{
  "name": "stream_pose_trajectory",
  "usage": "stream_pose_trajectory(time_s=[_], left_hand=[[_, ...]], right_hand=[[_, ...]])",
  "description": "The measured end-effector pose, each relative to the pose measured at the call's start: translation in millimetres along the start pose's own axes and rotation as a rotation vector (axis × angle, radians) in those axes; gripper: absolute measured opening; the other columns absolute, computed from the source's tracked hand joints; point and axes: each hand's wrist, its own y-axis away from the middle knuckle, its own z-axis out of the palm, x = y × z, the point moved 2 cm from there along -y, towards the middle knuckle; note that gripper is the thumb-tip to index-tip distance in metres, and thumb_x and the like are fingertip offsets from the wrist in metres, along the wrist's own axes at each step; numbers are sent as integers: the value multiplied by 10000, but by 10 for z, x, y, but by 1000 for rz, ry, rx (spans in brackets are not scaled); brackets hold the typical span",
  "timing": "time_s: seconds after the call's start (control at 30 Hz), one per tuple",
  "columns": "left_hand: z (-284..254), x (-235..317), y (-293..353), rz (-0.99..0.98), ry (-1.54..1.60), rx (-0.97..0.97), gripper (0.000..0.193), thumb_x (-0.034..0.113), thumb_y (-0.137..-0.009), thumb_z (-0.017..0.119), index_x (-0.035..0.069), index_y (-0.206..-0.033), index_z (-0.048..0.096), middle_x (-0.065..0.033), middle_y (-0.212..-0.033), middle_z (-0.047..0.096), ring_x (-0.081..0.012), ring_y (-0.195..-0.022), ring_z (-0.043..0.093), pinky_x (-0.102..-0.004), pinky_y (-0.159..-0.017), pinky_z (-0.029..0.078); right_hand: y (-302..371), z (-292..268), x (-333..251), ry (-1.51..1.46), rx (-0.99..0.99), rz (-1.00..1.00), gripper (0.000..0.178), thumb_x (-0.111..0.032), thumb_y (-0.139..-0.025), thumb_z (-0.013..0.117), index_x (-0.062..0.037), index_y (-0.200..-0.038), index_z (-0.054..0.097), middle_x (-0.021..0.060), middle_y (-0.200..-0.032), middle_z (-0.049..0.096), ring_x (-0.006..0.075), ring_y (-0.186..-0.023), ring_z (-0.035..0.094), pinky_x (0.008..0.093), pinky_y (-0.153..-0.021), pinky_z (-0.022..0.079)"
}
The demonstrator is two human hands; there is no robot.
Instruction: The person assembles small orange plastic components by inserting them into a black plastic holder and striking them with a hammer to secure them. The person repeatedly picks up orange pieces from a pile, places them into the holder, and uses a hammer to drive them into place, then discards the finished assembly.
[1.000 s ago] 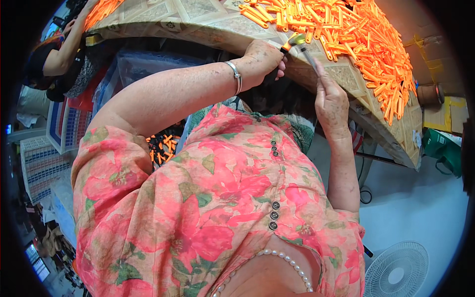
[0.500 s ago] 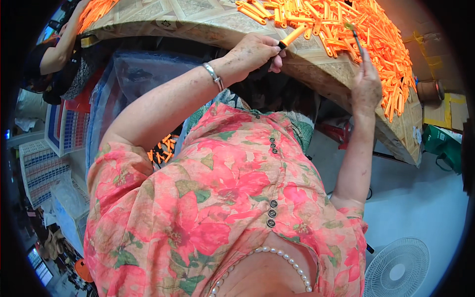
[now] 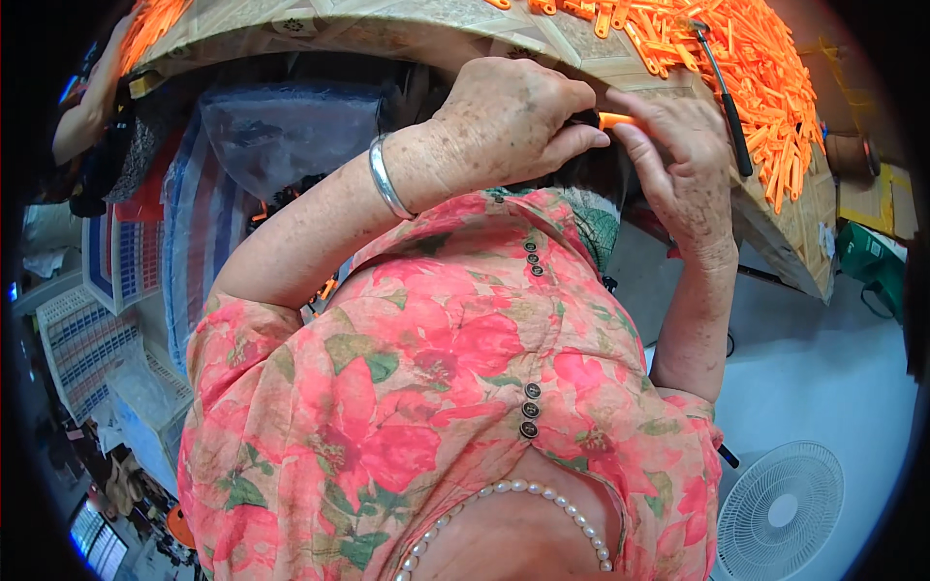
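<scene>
My left hand (image 3: 513,116), with a silver bangle at its wrist, is closed with thumb and fingers pinched on a small orange-and-black handle piece (image 3: 612,121). The dark end of this piece is mostly covered by my fingers, and its orange end points right. My right hand (image 3: 683,160) is beside that orange end, thumb and forefinger apart on either side of it. Whether the right thumb touches the piece I cannot tell. A small hammer (image 3: 731,111) with a thin metal shaft and black grip lies on the orange pile, just beyond my right hand.
A large heap of orange plastic handle pieces (image 3: 765,97) covers the right of the curved, patterned table (image 3: 387,29). Another person's arm (image 3: 82,121) is at the far left. Below the table edge stands a plastic-lined striped bag (image 3: 208,232). A white fan (image 3: 780,508) is at lower right.
My right hand has put the hammer down on the heap and come left to the handle piece. My left hand has moved right and nearer to me, still holding the piece.
</scene>
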Motion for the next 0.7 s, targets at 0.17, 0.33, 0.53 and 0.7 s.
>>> stream_pose_trajectory(time_s=[0.17, 0.33, 0.53, 0.7], left_hand=[[-47, 44, -24, 51, -3, -118, 281, 349, -834, 682, 69, -834, 658, -114, -715, 633, -322, -711, 645, -429, -607, 500], [8, 30, 0, 95, -30, -108, 236, 300, -808, 692, 69, -837, 655, -92, -729, 635, -309, -755, 650, -431, -656, 503], [-106, 60, -125, 262, -166, 215, 237, 302, -796, 719, 82, -863, 660, -64, -769, 648, -278, -758, 631, -397, -725, 504], [-366, 138, -61, 157, 179, 554, 201, 153, -787, 767, 46, -913, 653, -70, -763, 640, -220, -726, 618, -328, -714, 500]], right_hand=[[91, 102, -23, -193, -73, 123, 113, -161, -855, 664, -72, -907, 710, 72, -780, 675, 248, -781, 629, 377, -806, 439], [136, 207, -117, -232, -8, 303, 74, -124, -830, 674, -51, -816, 683, 84, -736, 656, 262, -712, 621, 368, -676, 478], [142, 263, -137, -209, 253, 290, 43, -101, -820, 701, -58, -825, 698, 79, -738, 665, 252, -695, 624, 356, -646, 490], [106, 148, -41, 91, 458, 150, 105, -99, -825, 700, -75, -926, 718, 71, -767, 666, 235, -697, 620, 362, -664, 479]])
